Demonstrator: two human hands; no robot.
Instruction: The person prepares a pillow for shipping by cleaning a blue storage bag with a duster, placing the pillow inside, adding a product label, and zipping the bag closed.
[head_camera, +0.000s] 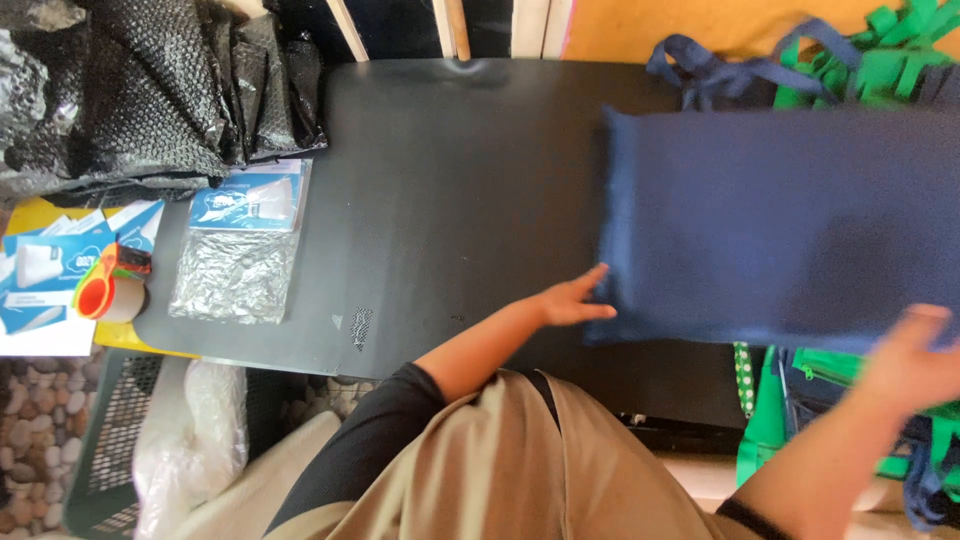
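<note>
Between the two hands a navy blue fabric bag (780, 225) lies flat on the black bench (450, 180). Left hand (572, 300) rests open, fingers spread, touching the bag's near left corner. Right hand (915, 365) is blurred at the bag's near edge, fingers loose; whether it grips the cloth I cannot tell. Beyond the right hand, green and blue bags (860, 50) are heaped. Well to the left of the left hand lie a silvery foil packet with a blue card (240, 255), black bubble wrap (150, 90), and an orange tape dispenser (100, 280).
</note>
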